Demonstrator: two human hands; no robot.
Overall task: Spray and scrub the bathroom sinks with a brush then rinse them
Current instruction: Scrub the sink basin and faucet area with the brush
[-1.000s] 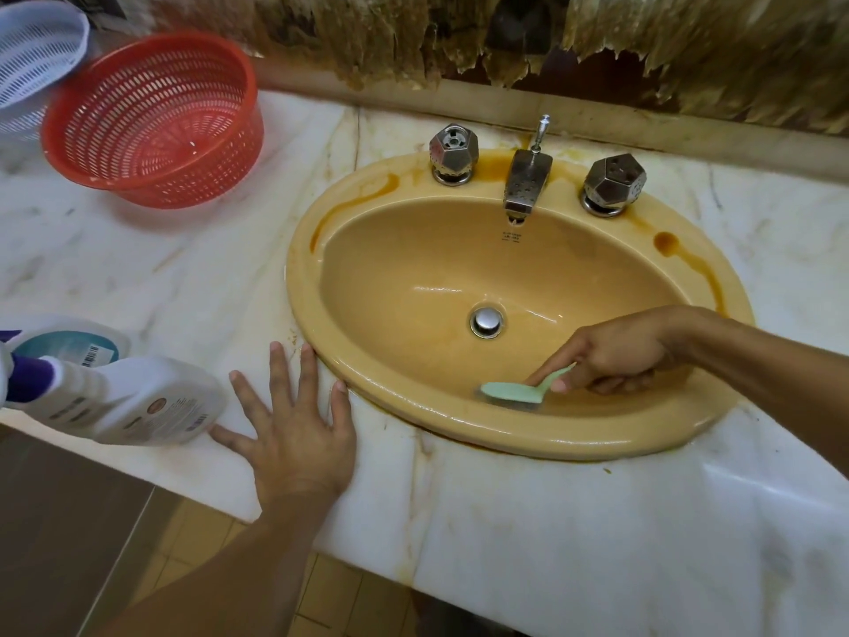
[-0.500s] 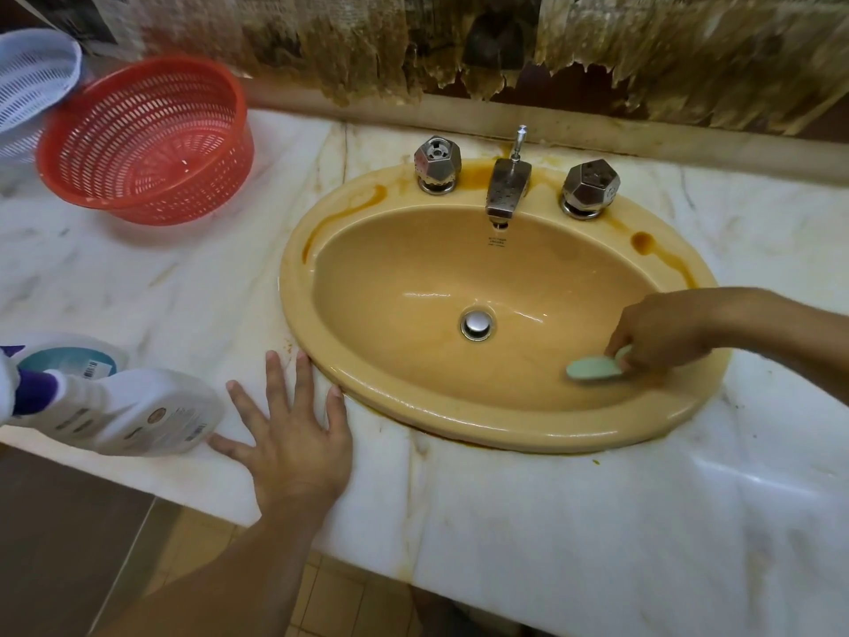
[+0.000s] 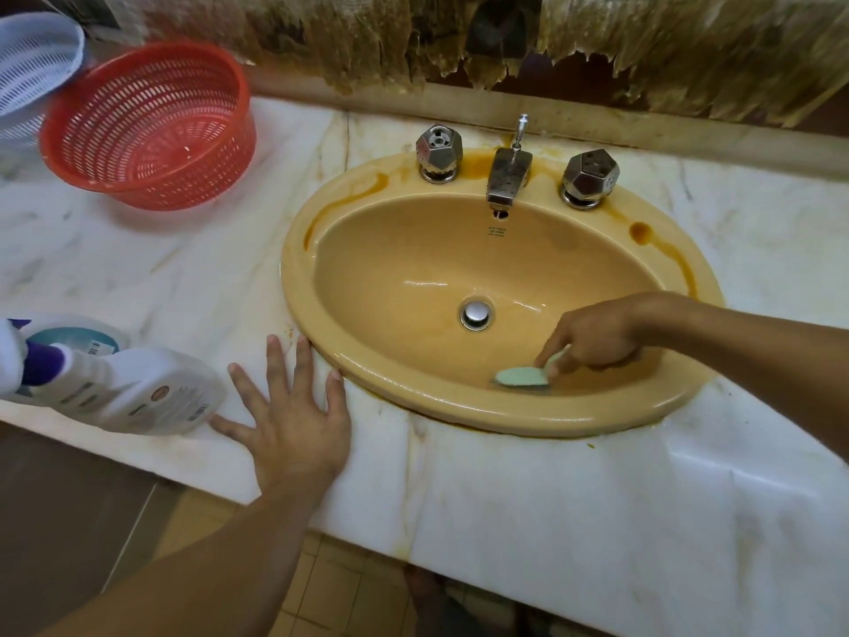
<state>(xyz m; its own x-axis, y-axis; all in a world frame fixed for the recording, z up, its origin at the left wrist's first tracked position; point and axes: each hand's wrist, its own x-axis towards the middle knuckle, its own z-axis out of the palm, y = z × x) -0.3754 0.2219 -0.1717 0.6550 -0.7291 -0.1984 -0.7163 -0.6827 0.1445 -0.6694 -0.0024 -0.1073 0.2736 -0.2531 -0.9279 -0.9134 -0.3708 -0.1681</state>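
An oval tan sink (image 3: 321, 278) with orange stains on its rim is set into a white marble counter (image 3: 574, 508). My right hand (image 3: 592, 335) reaches in from the right and grips a pale green brush (image 3: 523, 376), pressed against the basin's near wall, right of the metal drain (image 3: 476, 314). My left hand (image 3: 289, 416) lies flat on the counter with fingers spread, its fingertips at the sink's left rim. A white spray bottle (image 3: 133, 388) with a purple neck lies on its side just left of that hand.
A metal faucet (image 3: 507, 174) with two faceted knobs (image 3: 438, 151) (image 3: 590, 177) stands at the sink's back. A red plastic basket (image 3: 151, 126) and a white one (image 3: 32, 66) sit at the counter's back left. Peeling, stained wall runs behind. Tiled floor shows below the counter's front edge.
My right hand swept the brush along the basin's near wall: right, then back toward the middle. My left hand and the bottle stayed put. The view shifted slightly.
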